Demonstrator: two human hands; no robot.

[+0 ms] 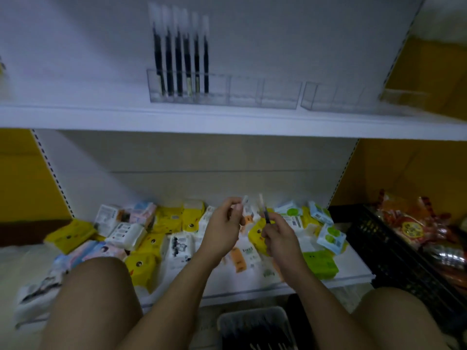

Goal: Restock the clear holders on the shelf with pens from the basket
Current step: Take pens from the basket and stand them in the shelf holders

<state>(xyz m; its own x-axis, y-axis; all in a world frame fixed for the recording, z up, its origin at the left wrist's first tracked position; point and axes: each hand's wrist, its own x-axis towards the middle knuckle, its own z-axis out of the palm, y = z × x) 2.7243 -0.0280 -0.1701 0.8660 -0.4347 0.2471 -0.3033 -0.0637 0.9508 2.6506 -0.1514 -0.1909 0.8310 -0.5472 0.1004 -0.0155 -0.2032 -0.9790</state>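
**A:** What's nearest?

**B:** The grey basket [250, 311] on the floor between the knees. What look like spare pens [262, 346] lie in it, too dim to count.

**A:** And the hands?

**B:** They're above it, in front of the lower shelf [348, 271]. The right hand [280, 236] is clamped on a pen [264, 210], held upright by its lower barrel. The left hand [221, 228] pinches a small pale piece [244, 199], perhaps a cap, but it's too blurred to be sure.

**A:** How will the pen handle?

**B:** Light, stiff and smooth, I'd judge. A mid-barrel pinch should steer it into a slot.

**A:** The holders?

**B:** They're on the upper shelf [227, 122]. The left clear holder [242, 93] has six dark pens [179, 59] upright in its left compartments, and its right ones look empty. So does the second holder [336, 99] just beside it.
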